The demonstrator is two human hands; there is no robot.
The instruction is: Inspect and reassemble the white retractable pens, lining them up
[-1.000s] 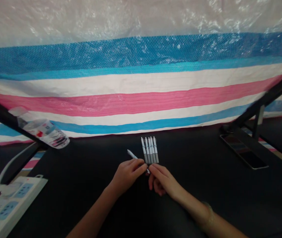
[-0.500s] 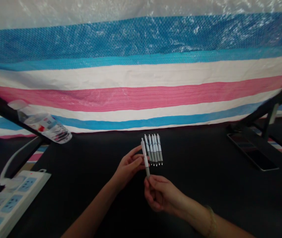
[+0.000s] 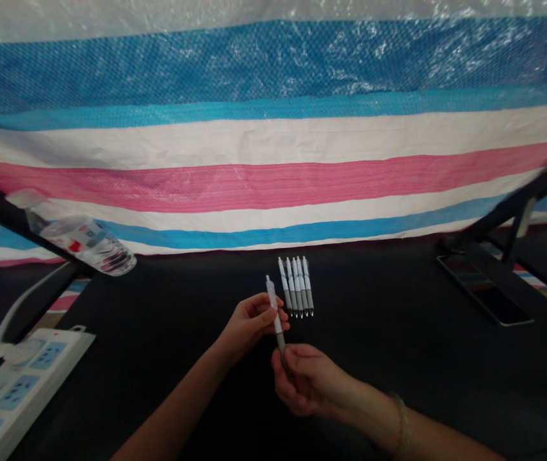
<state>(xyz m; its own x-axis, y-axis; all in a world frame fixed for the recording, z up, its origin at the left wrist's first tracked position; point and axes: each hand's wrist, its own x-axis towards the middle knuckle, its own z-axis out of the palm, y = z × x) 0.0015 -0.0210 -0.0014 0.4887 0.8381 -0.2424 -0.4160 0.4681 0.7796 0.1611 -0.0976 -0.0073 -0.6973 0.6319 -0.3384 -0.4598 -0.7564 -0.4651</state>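
Note:
A white click pen with a grey grip (image 3: 274, 307) slants upward in front of me, its button end at the top. My right hand (image 3: 305, 379) is closed around the lower grey end, and the tip is hidden in the fingers. At the pen's middle, my left hand (image 3: 251, 322) has its thumb on the barrel and its fingers curled behind it. Just beyond the hands, several similar white and grey pens (image 3: 297, 288) lie side by side in a row, tips toward me.
All this is on a black tabletop (image 3: 374, 307). A white power strip (image 3: 38, 378) with a plugged-in cable lies at left, below a tilted clear plastic bottle (image 3: 91, 246). A phone (image 3: 487, 293) lies at right beside a black bar. Striped sheeting (image 3: 273, 186) hangs behind.
The held pen has moved left and a little toward me, away from the row. My left thumb and fingers have closed on its barrel. The view has shifted slightly.

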